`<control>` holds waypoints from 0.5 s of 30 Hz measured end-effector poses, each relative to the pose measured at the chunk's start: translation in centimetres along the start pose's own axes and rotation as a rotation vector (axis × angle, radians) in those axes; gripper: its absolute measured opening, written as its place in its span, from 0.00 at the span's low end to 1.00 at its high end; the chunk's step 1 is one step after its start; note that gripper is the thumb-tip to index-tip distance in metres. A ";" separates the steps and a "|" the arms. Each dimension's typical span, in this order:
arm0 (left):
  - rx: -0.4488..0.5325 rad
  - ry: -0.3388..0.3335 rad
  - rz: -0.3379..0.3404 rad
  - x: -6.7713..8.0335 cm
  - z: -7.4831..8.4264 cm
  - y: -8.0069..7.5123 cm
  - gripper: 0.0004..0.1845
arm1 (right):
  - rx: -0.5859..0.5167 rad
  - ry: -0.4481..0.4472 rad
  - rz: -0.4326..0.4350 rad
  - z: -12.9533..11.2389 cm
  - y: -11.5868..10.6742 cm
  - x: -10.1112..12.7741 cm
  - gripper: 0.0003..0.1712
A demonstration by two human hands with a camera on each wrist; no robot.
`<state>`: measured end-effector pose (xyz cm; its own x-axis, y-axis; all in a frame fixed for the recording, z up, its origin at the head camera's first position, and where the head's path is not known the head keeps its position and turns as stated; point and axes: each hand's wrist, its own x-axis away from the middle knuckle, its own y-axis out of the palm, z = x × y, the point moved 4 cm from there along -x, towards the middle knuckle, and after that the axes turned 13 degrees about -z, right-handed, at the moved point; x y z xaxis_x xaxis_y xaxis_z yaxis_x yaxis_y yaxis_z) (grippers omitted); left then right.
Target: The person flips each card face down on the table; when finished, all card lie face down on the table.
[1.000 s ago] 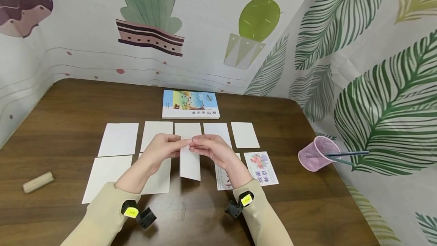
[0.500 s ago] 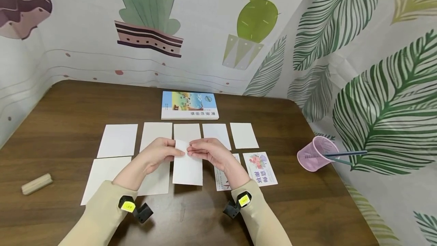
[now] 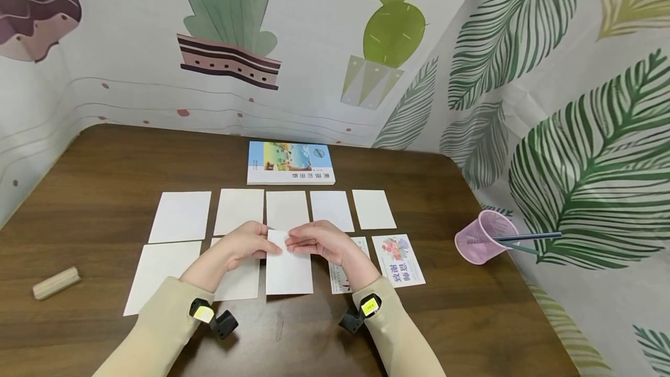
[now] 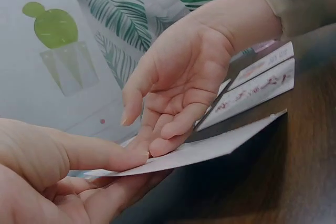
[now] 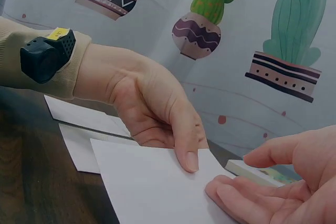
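Left hand (image 3: 246, 244) grip: thumb on top and fingers underneath, pinching the far left corner of the blank white card (image 3: 288, 266). Right hand (image 3: 316, 240) grip: fingers loosely extended, fingertips resting on the far right part of the same card, thumb raised clear of it. The card sits third in the near row, its far edge lifted off the desk (image 3: 94, 167), its near edge low at the desk surface. Left of it lie 2 blank cards; right of it lie 2 printed cards (image 3: 398, 259). The far row holds 5 blank cards (image 3: 180, 216). Beyond them lies a book (image 3: 290, 162). A wooden block (image 3: 56, 283) lies far left; a tipped pink cup (image 3: 484, 237) lies far right.
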<state>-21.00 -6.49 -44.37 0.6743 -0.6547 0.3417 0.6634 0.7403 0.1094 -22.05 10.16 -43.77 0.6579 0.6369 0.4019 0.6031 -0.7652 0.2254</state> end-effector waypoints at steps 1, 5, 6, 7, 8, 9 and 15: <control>-0.004 -0.003 0.002 -0.1 -0.1 0.0 0.18 | 0.001 0.005 0.001 0.1 0.0 0.0 0.20; -0.030 -0.014 0.008 -0.2 -0.2 0.2 0.18 | 0.010 0.024 0.001 0.4 0.0 -0.2 0.20; -0.037 -0.017 0.009 -0.2 -0.2 0.2 0.18 | 0.012 0.029 0.003 0.5 0.0 -0.2 0.20; -0.043 -0.019 0.008 -0.1 -0.3 0.2 0.18 | 0.014 0.034 0.004 0.5 0.0 -0.3 0.20; -0.050 -0.021 0.007 -0.1 -0.3 0.2 0.18 | 0.015 0.039 0.005 0.6 0.0 -0.3 0.20; -0.055 -0.023 0.005 -0.1 -0.3 0.2 0.18 | 0.016 0.042 0.007 0.7 0.0 -0.3 0.20; -0.105 -0.038 0.009 0.2 -0.2 -0.3 0.21 | 0.020 0.055 0.004 0.9 -0.1 -0.4 0.20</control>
<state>-21.02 -6.89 -44.49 0.6689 -0.6402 0.3779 0.6889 0.7248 0.0086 -21.95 10.09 -44.75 0.6348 0.6270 0.4515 0.6097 -0.7655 0.2056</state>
